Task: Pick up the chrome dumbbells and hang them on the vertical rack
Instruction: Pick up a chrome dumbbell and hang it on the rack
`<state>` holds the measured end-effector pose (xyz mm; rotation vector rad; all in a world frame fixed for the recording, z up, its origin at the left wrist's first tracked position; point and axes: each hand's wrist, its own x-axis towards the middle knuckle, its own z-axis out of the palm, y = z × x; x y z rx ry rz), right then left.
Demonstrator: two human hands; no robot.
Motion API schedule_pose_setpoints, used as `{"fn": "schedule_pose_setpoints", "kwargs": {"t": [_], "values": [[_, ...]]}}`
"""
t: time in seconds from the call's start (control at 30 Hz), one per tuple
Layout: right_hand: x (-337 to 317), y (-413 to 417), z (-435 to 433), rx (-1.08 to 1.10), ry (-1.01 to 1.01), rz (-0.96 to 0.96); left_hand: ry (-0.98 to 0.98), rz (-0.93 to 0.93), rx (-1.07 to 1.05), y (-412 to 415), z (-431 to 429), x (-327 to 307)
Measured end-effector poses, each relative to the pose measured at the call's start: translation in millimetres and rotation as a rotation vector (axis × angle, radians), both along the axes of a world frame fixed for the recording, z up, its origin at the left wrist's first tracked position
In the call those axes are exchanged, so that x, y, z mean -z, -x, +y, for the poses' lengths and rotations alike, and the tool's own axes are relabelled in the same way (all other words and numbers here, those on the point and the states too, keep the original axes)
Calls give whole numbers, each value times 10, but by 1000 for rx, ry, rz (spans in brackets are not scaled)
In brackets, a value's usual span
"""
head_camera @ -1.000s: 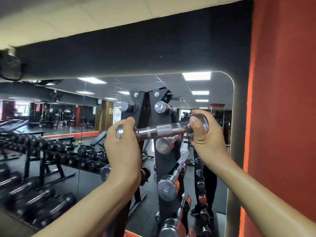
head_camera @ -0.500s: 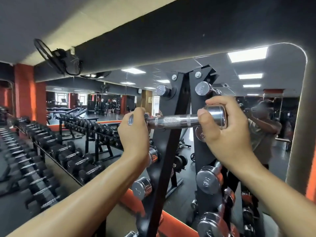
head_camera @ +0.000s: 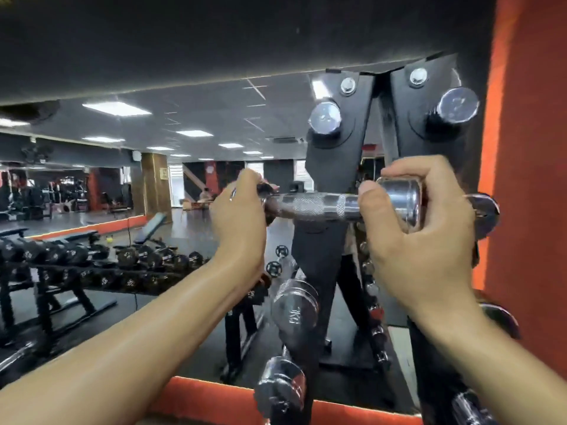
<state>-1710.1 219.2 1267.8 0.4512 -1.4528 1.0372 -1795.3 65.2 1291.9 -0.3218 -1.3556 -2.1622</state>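
1. We hold the chrome dumbbell point(head_camera: 316, 205) in 2 hands, in front of the vertical rack point(head_camera: 334, 154), just below its top 2 hung dumbbells point(head_camera: 324, 118).
2. Our left hand point(head_camera: 239, 219) fingers curl round the left head; our right hand point(head_camera: 420, 240) fingers and thumb wrap the right head.
3. Long axis runs left-right, near level, ends pointing sideways across the uprights.
4. The right hand is nearer the rack; we judge the next move goes forward onto a free hook.

Dim gym lit by mirrored ceiling panels point(head_camera: 116, 108); slight motion blur, wide-angle edge distortion.
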Motion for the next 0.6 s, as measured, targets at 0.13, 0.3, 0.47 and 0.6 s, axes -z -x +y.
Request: {"fn": "schedule_pose_setpoints", "kwargs": {"t": [0.13, 0.3, 0.47, 0.6], "values": [[2, 257, -339, 154, 34, -105, 47, -39, 183, 526, -214, -57], [-17, 401, -477, 328, 79, -262, 84, -140, 391, 946, -96, -78], [48, 528, -568, 390, 74, -399, 77, -203, 467, 1300, 126, -140], [76, 654, -725, 448, 87, -493, 41, -178, 491, 1572, 286, -212]]}}
